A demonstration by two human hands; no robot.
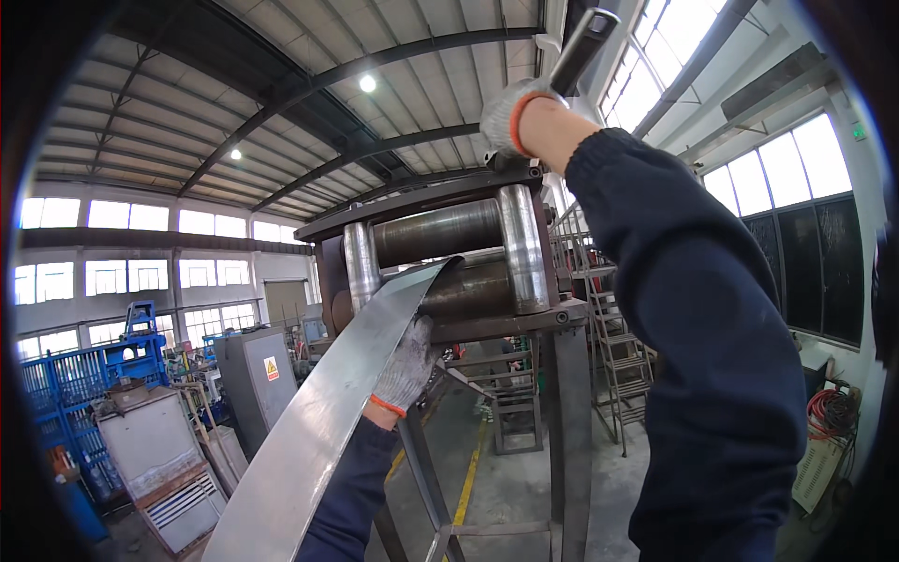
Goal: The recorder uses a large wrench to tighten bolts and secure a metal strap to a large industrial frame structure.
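Observation:
A long, flat, shiny metal strip (323, 407) slopes up from the lower left into the gap between two dark horizontal rollers (438, 232). Two bright upright rollers (524, 248) flank that gap in a heavy steel frame (562, 375). My left hand (406, 361), in a grey knit glove with an orange cuff, is closed against the strip's underside just before the rollers; part of its fingers is hidden. Above the frame's top right corner, my gloved right hand (513, 114) is wrapped round a dark tool handle (588, 45) with a slot at its end. The tool's other end is hidden.
A metal step ladder (618, 361) stands right of the frame. Grey cabinets (257, 370) and a blue rack (70, 393) are at the left. Coiled red hose (832, 412) hangs at the far right. A yellow line (471, 473) runs along the floor.

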